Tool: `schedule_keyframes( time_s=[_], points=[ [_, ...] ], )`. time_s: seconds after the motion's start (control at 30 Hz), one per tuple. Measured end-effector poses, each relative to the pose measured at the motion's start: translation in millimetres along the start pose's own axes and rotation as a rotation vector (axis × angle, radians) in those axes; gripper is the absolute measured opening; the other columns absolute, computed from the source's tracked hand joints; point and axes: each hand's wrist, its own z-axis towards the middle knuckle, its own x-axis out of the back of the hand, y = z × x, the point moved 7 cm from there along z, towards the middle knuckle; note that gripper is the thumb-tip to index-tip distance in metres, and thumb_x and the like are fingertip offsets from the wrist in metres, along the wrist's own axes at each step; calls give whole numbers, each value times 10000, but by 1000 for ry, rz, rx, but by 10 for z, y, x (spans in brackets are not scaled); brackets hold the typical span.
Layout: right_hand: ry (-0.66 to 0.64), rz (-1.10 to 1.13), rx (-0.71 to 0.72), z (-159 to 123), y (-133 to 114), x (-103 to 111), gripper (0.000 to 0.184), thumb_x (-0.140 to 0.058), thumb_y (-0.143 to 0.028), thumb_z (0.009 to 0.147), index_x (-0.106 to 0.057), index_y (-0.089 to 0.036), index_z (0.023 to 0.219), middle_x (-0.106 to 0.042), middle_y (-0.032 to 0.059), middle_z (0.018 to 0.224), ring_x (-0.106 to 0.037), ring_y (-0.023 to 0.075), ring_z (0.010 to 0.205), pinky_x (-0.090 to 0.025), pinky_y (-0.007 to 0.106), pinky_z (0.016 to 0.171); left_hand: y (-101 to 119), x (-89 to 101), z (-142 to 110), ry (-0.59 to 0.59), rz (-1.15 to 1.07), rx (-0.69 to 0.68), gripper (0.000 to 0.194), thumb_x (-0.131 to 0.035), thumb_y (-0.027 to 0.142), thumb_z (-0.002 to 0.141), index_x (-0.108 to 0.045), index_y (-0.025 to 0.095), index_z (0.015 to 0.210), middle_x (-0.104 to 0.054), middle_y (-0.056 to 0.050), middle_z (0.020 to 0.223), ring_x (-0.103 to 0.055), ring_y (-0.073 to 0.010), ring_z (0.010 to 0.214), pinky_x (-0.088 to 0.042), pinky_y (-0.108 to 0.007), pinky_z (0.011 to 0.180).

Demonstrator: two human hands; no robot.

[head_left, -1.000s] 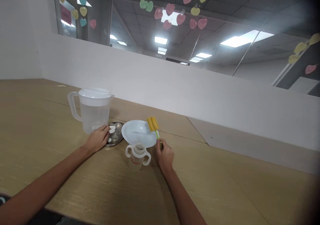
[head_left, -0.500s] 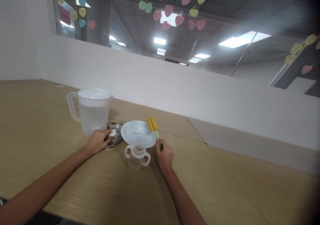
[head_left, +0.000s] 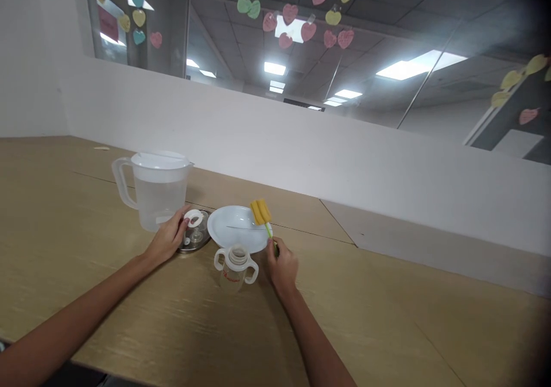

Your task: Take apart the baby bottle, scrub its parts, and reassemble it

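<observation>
Between the fingers of my left hand (head_left: 167, 239) is a white bottle collar ring (head_left: 193, 218), tilted up over a round metal tray (head_left: 188, 250). Clear parts, one like a bottle nipple (head_left: 196, 235), lie on that tray. My right hand (head_left: 283, 265) is closed round the green handle of a yellow sponge brush (head_left: 260, 211), its head up over the right rim of a white bowl (head_left: 220, 239). A thin straight item lies across the bowl. Between my hands a two-handled baby bottle (head_left: 233, 274) stands upright with its mouth uncovered.
A lidded clear pitcher (head_left: 159, 194) of water stands behind my left hand, close to the tray. Behind the wooden table (head_left: 387, 318) rises a white wall (head_left: 241, 140), with a window above it bearing heart-shaped paper notes.
My left hand has lifted the white ring off the tray's contents and turned it so its opening shows. The right hand and the sponge brush are nearly still.
</observation>
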Motion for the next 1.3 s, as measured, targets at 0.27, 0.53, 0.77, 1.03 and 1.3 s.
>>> schedule_keyframes(
  time_s=[0.27,0.53,0.77,1.03,1.3],
  points=[
    [-4,-10,-2,-2,-5,-5,466,-284,-438,897,-654,-158,941,-682,73,746,-590,156,604,-292,228,539,53,-107,-25,-97,-21,-62,465,-207,403,936,-447,157,1249,-572,-88,1218,-545,-205,1083,-402,-332,951],
    [14,-30,22,-5,-12,2,437,-301,-420,902,-656,-165,920,-670,60,693,-577,141,567,-285,221,521,38,-162,-16,-142,216,-156,457,-227,363,941,-506,173,1250,-644,-84,1020,-554,-226,912,-418,-357,857],
    [48,-43,59,-10,-23,-8,454,-279,-418,912,-657,-167,906,-660,51,664,-556,127,530,-265,218,508,-39,-232,-10,-221,321,-103,457,-236,369,926,-589,199,1161,-651,-90,870,-557,-250,885,-420,-373,802],
    [56,-37,78,-9,-32,0,437,-287,-402,912,-659,-171,906,-664,47,676,-558,122,533,-271,217,507,-171,-261,2,-227,285,-36,477,-242,394,914,-619,187,1122,-667,-89,1031,-553,-249,923,-396,-378,834],
    [35,-36,57,-11,-29,-12,455,-280,-420,907,-656,-163,899,-665,58,675,-563,138,543,-256,227,512,-170,-262,-2,-210,278,10,471,-282,420,899,-646,181,1078,-685,-75,994,-558,-268,914,-401,-383,818]
  ],
)
